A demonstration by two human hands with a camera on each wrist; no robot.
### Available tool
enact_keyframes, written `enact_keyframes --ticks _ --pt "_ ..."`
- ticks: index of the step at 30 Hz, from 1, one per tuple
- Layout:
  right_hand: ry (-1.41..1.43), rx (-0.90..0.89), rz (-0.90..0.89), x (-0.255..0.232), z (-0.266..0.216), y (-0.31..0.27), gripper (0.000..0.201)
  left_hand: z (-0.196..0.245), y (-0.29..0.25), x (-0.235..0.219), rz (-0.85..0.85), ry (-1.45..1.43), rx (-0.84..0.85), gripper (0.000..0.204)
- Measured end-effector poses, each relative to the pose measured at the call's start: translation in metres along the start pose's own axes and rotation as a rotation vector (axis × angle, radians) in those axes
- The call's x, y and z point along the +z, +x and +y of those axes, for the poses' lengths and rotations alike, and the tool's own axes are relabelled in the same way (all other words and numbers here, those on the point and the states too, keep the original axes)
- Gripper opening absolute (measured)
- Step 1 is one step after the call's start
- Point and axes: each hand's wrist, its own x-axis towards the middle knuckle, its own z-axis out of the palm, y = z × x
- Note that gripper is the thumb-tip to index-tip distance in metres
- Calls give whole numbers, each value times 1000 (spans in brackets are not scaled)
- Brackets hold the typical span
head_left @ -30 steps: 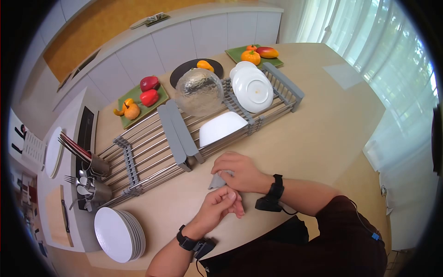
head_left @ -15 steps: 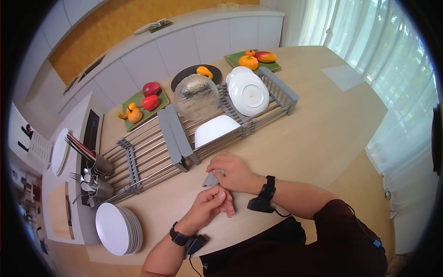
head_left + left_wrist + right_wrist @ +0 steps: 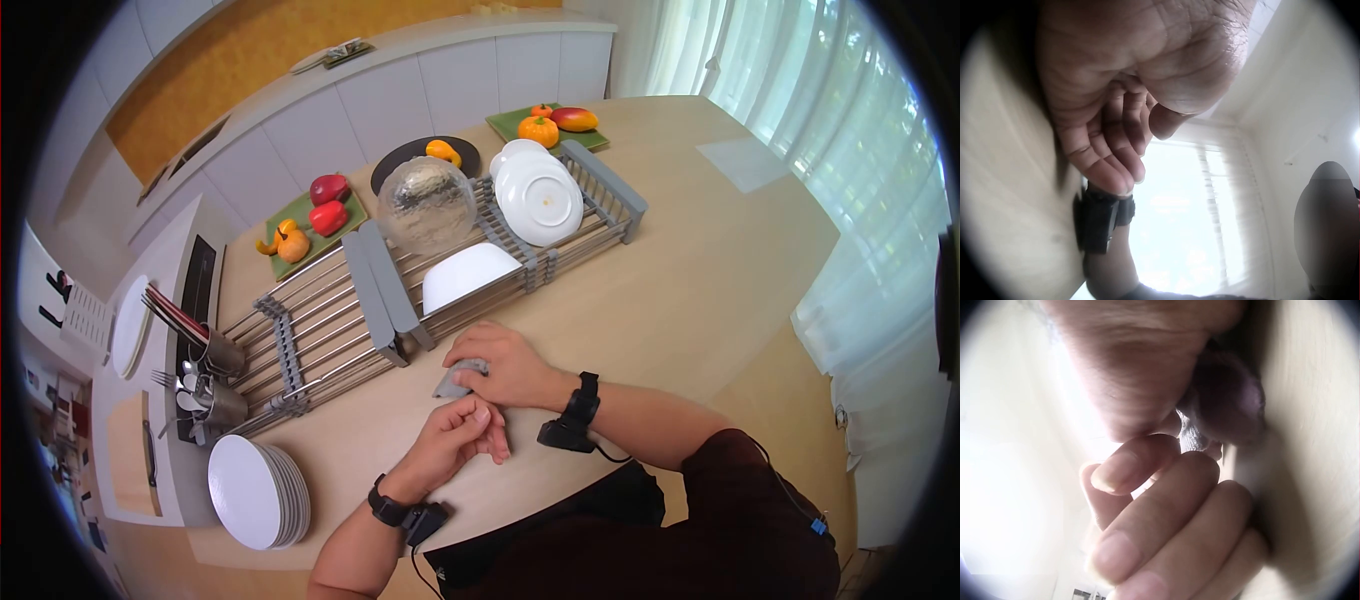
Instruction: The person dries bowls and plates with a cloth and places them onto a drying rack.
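Observation:
My right hand [image 3: 508, 366] holds a crumpled grey cloth [image 3: 460, 379] on the table, just in front of the dish rack. Part of the cloth is hidden under the palm and fingers. Close beside it, my left hand [image 3: 452, 438] rests on the table with the palm turned inward. Its fingers are loosely curled in the left wrist view, and nothing lies in them. The right wrist view shows a bit of the cloth [image 3: 1191, 431] beneath the right hand, with the left fingers [image 3: 1166, 512] near it.
A metal dish rack [image 3: 330, 290] holds a white bowl [image 3: 468, 278], a clear glass bowl [image 3: 428, 205] and white dishes [image 3: 540, 200]. Stacked white plates [image 3: 250, 490] stand at the front left, near cutlery holders [image 3: 222, 405]. Green trays [image 3: 345, 220] of produce and a dark plate [image 3: 395, 165] lie behind.
The head view has shifted slightly. My right hand keeps hold of the cloth and has moved a little toward the rack; the left hand stays nearly still beside it.

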Motion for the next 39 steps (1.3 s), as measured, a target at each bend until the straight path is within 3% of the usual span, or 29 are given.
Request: enact_keyframes --ticks 9,30,39 --pt "129 37 -96 -4 5 2 19 1 -1 0 17 -17 12 29" --pt "74 35 -80 -5 -1 2 16 -2 1 -1 -8 17 6 27" --pt "122 88 -261 -22 -6 -1 24 -2 1 -2 -2 -5 12 26"
